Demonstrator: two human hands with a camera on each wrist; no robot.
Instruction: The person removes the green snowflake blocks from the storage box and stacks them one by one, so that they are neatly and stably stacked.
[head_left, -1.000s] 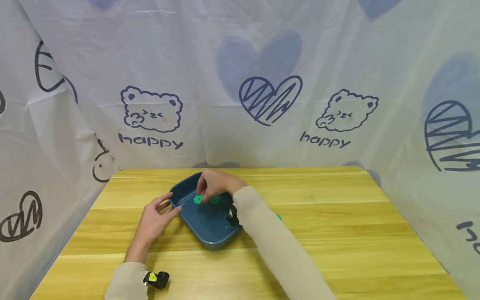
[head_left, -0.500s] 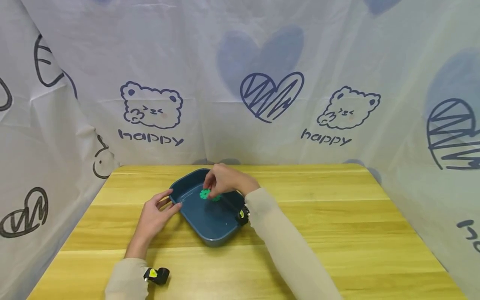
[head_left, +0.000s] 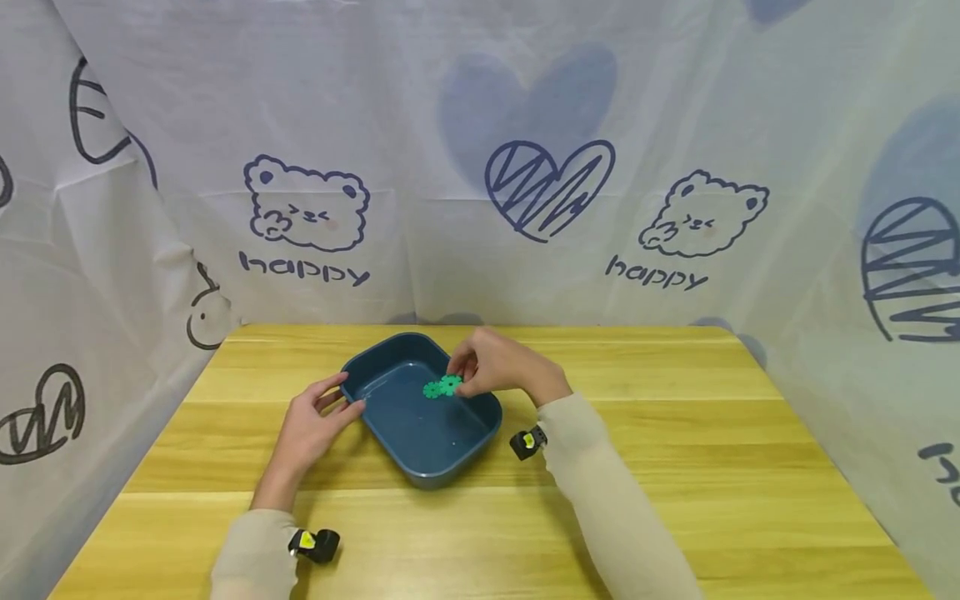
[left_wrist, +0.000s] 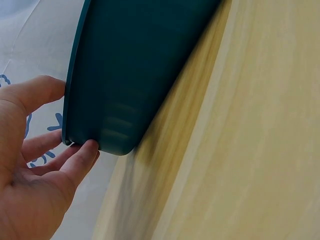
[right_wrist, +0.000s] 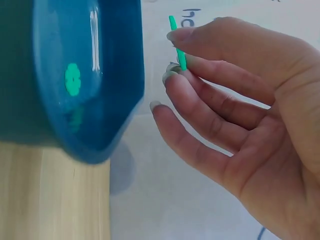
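A dark blue plastic tub (head_left: 429,479) stands tilted at an angle on the table, corner toward me. My left hand (head_left: 311,429) grips its left corner, thumb and fingers at the rim; the left wrist view shows the tub's outer wall (left_wrist: 130,65) close up. My right hand (head_left: 504,367) pinches a green flower-shaped plastic disc (head_left: 450,385) between thumb and fingers, over the tub's right rim. Seen edge-on in the right wrist view, the held disc (right_wrist: 178,45) is thin and flat. A second green disc (right_wrist: 73,79) lies on the tub floor.
The wooden table (head_left: 675,450) reaches back to a white curtain (head_left: 420,125) with bear and heart drawings, which also hangs at both sides. Black wrist cameras (head_left: 315,546) sit on both sleeves.
My right hand has moved right and a little back inside the tub to its right rim, carrying the green disc. My left hand keeps its place on the tub.
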